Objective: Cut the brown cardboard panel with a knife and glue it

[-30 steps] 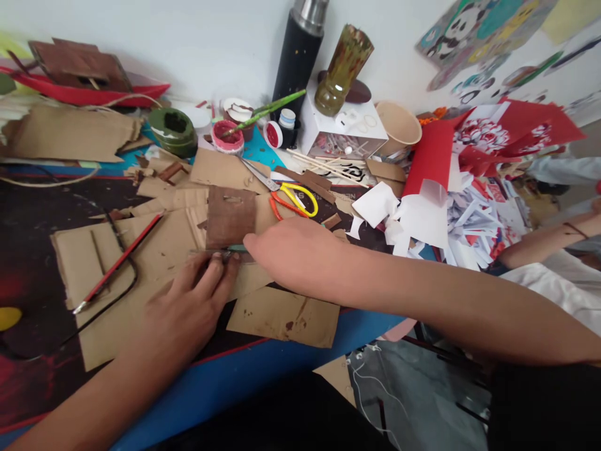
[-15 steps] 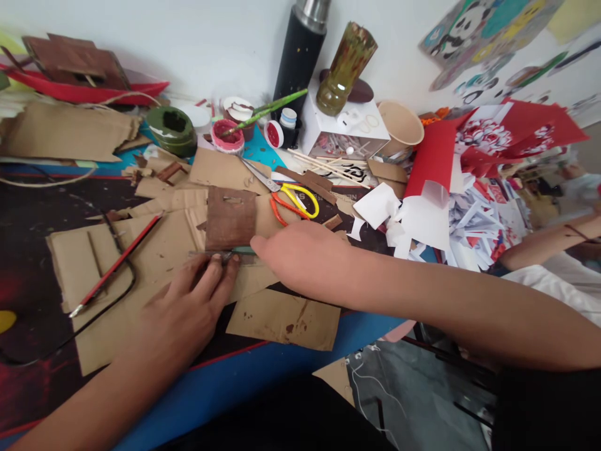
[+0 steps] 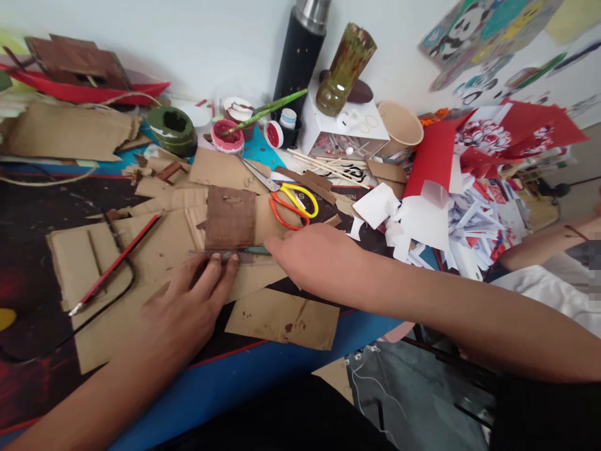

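A square of brown-painted cardboard [image 3: 230,217] with a small slot near its top lies on plain cardboard [image 3: 159,250]. Along its lower edge runs a clear ruler [image 3: 248,258], mostly covered. My left hand [image 3: 190,300] presses down on the ruler with its fingertips, fingers stretched and slightly apart. My right hand [image 3: 314,254] is closed around a green utility knife [image 3: 256,250], whose thin front end points left toward my left fingertips. Its exact tip is hard to make out. Scissors [image 3: 286,194] with yellow and orange handles lie just beyond my right hand.
A red pencil [image 3: 115,266] and a black cord [image 3: 129,285] lie at left. Paint pots [image 3: 228,136], a black flask [image 3: 300,56] and a white box [image 3: 345,128] stand along the wall. Paper scraps [image 3: 474,219] pile up at right, near another person's arm [image 3: 544,247].
My right hand has slid a little to the right with the utility knife along the ruler. My left hand stays in place. The other person's arm has shifted slightly.
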`<state>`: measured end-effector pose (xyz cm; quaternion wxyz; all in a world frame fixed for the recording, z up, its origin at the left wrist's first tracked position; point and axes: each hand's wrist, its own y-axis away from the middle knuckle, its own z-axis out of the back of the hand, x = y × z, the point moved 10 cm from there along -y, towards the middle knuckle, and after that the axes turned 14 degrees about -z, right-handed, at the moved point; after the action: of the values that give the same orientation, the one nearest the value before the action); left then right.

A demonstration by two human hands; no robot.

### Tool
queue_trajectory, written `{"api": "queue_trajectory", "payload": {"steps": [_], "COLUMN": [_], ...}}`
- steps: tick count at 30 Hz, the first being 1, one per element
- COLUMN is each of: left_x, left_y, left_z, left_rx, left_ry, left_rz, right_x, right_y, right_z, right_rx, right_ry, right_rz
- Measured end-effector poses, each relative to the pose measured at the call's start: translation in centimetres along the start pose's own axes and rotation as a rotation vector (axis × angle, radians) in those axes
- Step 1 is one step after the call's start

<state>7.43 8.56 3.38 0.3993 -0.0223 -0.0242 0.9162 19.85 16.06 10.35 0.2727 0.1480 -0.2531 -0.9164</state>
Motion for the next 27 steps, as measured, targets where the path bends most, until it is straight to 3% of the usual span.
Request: {"api": "queue_trajectory", "payload": {"steps": [11, 27], "left_x": [0.0, 0.0], "left_y": [-0.3, -0.1], "left_z": [0.2, -0.2], "left_rx": [-0.026, 0.003], "left_ry": [-0.001, -0.059], "left_rz": [0.016, 0.007], "right_x": [-2.1, -1.8], "right_y": [1.3, 0.6], "right_z": [0.3, -0.9], "right_rx": [-0.069, -0.055], "right_ry": [-0.068, -0.147], "right_rz": [-0.101, -0.1]}}
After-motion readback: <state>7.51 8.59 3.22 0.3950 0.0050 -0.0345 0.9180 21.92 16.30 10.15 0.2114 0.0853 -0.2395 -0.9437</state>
